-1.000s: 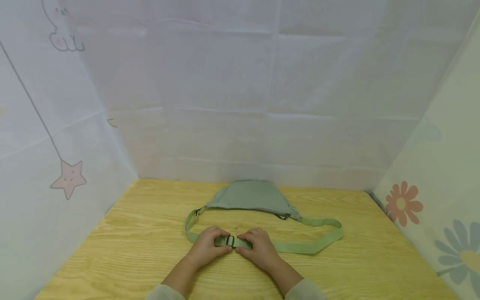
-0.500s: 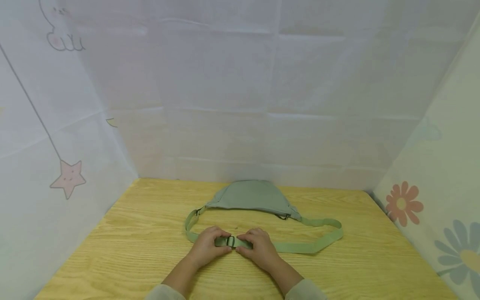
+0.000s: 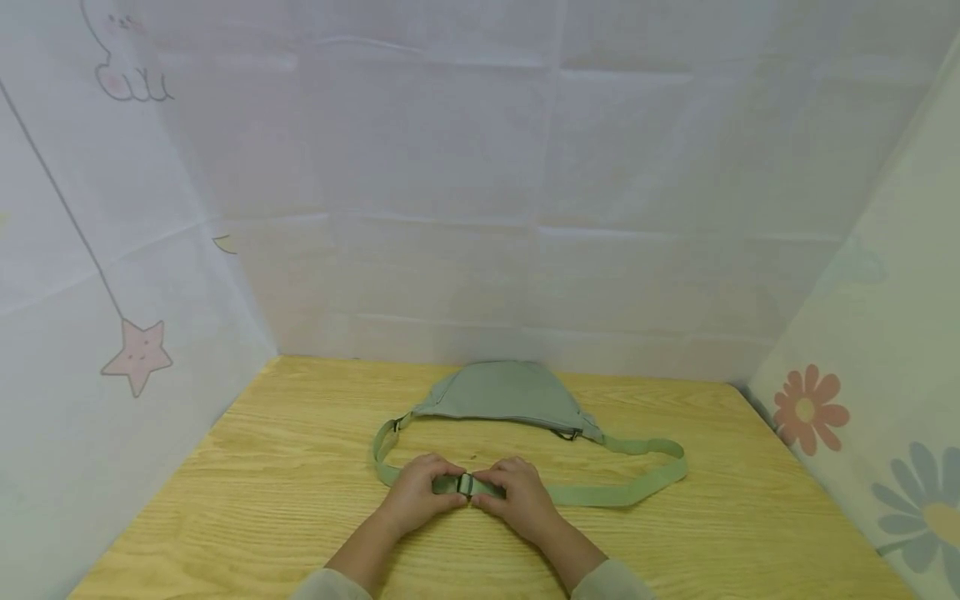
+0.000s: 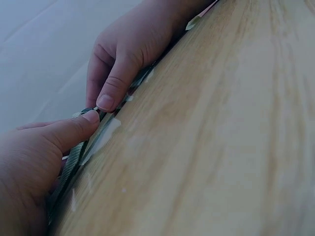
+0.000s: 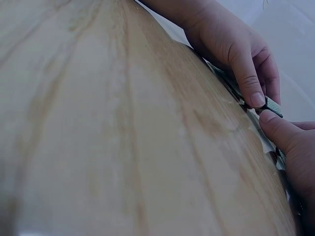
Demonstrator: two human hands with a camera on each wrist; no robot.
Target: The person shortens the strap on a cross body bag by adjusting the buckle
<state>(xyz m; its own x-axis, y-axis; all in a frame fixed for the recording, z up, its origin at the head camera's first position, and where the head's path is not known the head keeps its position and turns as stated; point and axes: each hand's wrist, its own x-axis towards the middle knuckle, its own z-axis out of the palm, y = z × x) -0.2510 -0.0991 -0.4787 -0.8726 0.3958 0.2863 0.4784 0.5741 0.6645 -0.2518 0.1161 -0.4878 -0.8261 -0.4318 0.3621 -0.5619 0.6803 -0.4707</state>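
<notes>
A grey-green waist bag [image 3: 510, 392] lies on the wooden table, its light green strap [image 3: 600, 495] looping toward the person. On the near stretch of strap sits a dark strap buckle [image 3: 465, 485] between the two hands. The left hand [image 3: 413, 495] pinches the strap just left of the buckle, thumb and fingers around it. From the other side, the right hand [image 3: 521, 497] pinches the strap close to the buckle's right edge. In the left wrist view the two thumbs nearly meet at the buckle [image 4: 91, 111]. The palms hide parts of the strap.
The wooden table [image 3: 247, 500] extends on both sides of the hands. A pale sheet [image 3: 450, 208] hangs behind it, with printed sheets left and right. A small dark clip [image 3: 395, 425] sits on the strap's left end, near the bag.
The buckle has shifted slightly to the right, toward the right hand's fingertips. Both hands stay in nearly the same place, and the bag has not visibly moved.
</notes>
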